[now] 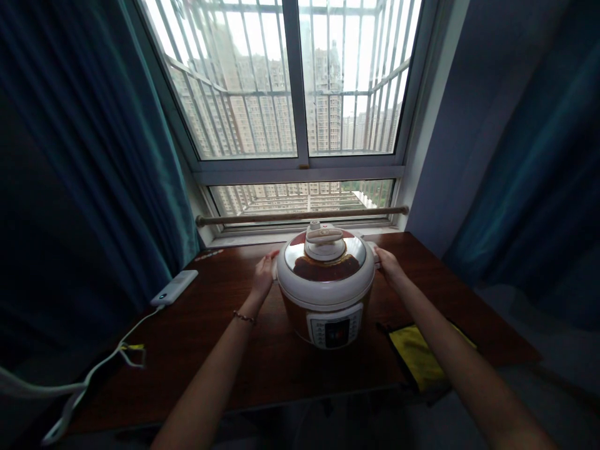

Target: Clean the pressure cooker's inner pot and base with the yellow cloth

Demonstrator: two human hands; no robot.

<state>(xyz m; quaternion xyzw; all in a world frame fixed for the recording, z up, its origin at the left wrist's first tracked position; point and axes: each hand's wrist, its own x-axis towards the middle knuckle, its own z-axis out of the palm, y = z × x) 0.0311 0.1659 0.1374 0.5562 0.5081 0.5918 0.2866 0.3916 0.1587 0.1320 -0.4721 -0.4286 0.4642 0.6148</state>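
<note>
An electric pressure cooker (328,294) stands upright on the dark wooden table (210,350), its lid on and its control panel facing me. The lid is shiny with brown patches and has a light handle (324,236) across the top. My left hand (265,273) grips the cooker's left side handle, with the fingers partly hidden behind it. On the opposite side, my right hand (388,262) is closed around the right side handle. A bracelet circles my left wrist.
A white power strip (174,289) lies at the table's left, its white cable (100,373) running off the left edge. A yellow pouch with dark edging (417,356) rests under my right forearm. Behind the table are a barred window and a horizontal rail (300,217); blue curtains hang on both sides.
</note>
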